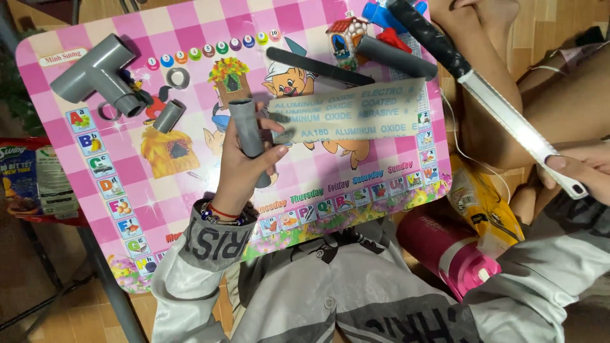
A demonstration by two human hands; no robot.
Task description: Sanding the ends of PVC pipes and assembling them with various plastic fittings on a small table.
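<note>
The left hand [238, 171] wraps a light, rigid, smooth grey pipe piece [248, 130] at mid-length, just left of the sandpaper strip [346, 111]; the right hand [581, 171] pinches a saw blade [515, 124].

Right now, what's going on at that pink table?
A person sits over a small pink checked table. The left hand grips a short grey pipe piece upright above the tabletop. The right hand holds the tip end of a small saw, off the table's right edge. A strip of sandpaper lies beside the pipe. A grey tee fitting, a short coupling and another grey pipe lie on the table. A pink bottle rests in the lap.
</note>
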